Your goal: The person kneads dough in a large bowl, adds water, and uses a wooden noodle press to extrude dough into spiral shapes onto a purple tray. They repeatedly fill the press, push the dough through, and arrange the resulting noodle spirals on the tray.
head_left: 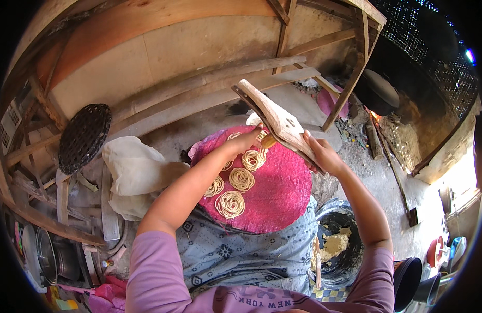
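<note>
A two-board wooden press point(275, 112), pale on top with small dark holes and dark along its edge, is held tilted above a round bright pink mat point(282, 193) on my lap. My right hand point(323, 155) is closed on its lower right end, the thumb on top. At its left edge my left hand point(247, 141) is closed against the press, with the fingertips partly hidden. Pale noodle strands point(254, 158) lie coiled just under that hand. Several flat nests lie on the mat's left half, among them a noodle nest point(230, 204) near the front edge.
At my right stands a black basin point(350, 261) with pale dough point(335, 244) inside. Left of the mat lies a whitish sack point(139, 167), with a dark woven tray point(84, 138) beyond. A wooden bench point(209, 96) runs behind. A fire point(374, 116) burns under a dark pot point(379, 91).
</note>
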The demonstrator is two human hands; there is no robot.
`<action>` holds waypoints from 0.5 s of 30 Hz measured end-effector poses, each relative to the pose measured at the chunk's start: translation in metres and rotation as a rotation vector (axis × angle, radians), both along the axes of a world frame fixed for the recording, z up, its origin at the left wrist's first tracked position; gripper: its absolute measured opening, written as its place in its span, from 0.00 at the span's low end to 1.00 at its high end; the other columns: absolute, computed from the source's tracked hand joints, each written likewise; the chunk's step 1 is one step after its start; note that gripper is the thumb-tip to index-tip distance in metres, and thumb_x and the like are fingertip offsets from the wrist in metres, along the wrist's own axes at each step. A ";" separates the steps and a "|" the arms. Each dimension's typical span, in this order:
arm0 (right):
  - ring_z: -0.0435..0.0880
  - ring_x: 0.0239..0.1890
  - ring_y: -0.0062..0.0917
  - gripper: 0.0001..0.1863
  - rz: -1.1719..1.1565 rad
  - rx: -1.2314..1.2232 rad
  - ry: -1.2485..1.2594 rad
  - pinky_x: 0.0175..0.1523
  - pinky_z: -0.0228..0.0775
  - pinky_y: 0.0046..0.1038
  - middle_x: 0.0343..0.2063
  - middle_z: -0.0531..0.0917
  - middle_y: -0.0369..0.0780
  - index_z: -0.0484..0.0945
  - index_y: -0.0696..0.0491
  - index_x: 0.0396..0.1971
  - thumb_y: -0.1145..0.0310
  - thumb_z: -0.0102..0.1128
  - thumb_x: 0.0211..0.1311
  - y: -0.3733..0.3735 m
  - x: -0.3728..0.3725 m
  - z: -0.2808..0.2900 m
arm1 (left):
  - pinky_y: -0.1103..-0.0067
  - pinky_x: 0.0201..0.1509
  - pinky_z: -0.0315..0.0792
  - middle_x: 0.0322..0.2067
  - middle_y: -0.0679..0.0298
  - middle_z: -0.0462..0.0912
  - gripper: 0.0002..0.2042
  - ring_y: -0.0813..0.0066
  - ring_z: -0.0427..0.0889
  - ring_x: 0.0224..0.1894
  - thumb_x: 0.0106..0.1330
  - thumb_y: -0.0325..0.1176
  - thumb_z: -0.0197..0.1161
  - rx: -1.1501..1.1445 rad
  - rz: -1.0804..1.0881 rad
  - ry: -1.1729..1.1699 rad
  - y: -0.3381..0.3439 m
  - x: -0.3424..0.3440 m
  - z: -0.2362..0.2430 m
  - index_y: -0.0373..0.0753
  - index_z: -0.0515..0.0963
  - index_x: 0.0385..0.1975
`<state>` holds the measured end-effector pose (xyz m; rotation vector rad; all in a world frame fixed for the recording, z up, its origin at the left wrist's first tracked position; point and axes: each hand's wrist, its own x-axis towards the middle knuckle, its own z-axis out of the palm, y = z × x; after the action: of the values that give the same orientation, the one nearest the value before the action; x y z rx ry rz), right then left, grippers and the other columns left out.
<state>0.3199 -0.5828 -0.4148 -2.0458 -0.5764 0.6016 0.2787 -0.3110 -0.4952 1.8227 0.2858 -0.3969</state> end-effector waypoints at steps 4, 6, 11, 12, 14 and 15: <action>0.71 0.10 0.18 0.34 -0.025 0.021 0.015 0.16 0.61 0.22 0.12 0.73 0.35 0.77 0.57 0.34 0.38 0.37 0.71 -0.001 0.003 -0.002 | 0.66 0.65 0.61 0.52 0.51 0.79 0.40 0.53 0.73 0.57 0.68 0.69 0.29 0.295 -0.010 -0.231 0.002 -0.005 -0.006 0.39 0.81 0.47; 0.71 0.10 0.17 0.34 -0.028 0.037 0.022 0.16 0.61 0.21 0.11 0.73 0.34 0.77 0.56 0.35 0.38 0.36 0.71 -0.006 0.002 0.000 | 0.69 0.67 0.58 0.52 0.55 0.80 0.36 0.53 0.69 0.59 0.71 0.63 0.33 0.575 -0.020 -0.299 0.001 -0.015 -0.007 0.34 0.73 0.55; 0.70 0.10 0.16 0.34 -0.006 0.054 0.037 0.16 0.61 0.20 0.12 0.73 0.33 0.76 0.56 0.34 0.38 0.35 0.71 -0.021 -0.006 0.015 | 0.65 0.62 0.64 0.51 0.56 0.79 0.29 0.48 0.71 0.56 0.71 0.58 0.40 1.069 -0.100 -0.528 -0.002 -0.038 0.021 0.40 0.77 0.51; 0.70 0.10 0.16 0.34 0.007 0.066 0.046 0.16 0.61 0.20 0.12 0.73 0.33 0.76 0.55 0.34 0.38 0.35 0.71 -0.024 -0.008 0.020 | 0.68 0.61 0.65 0.54 0.54 0.77 0.30 0.52 0.70 0.58 0.69 0.62 0.42 0.929 -0.039 -0.531 0.002 -0.033 0.036 0.43 0.77 0.52; 0.71 0.12 0.15 0.33 0.023 0.049 0.086 0.17 0.62 0.20 0.13 0.74 0.33 0.76 0.54 0.32 0.38 0.34 0.71 -0.029 -0.011 0.031 | 0.72 0.64 0.60 0.58 0.52 0.73 0.44 0.61 0.69 0.62 0.64 0.74 0.30 -0.231 0.201 -0.552 0.009 -0.017 0.067 0.40 0.69 0.62; 0.71 0.12 0.15 0.33 0.063 0.047 0.081 0.17 0.62 0.21 0.14 0.74 0.34 0.76 0.54 0.32 0.38 0.34 0.72 -0.030 -0.011 0.038 | 0.70 0.68 0.56 0.60 0.51 0.71 0.50 0.60 0.66 0.64 0.62 0.76 0.24 -0.648 0.143 -0.644 0.012 -0.005 0.083 0.33 0.68 0.62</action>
<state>0.3086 -0.6128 -0.3768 -1.9562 -0.6035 0.6981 0.2732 -0.2989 -0.4126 1.1941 -0.1529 0.1978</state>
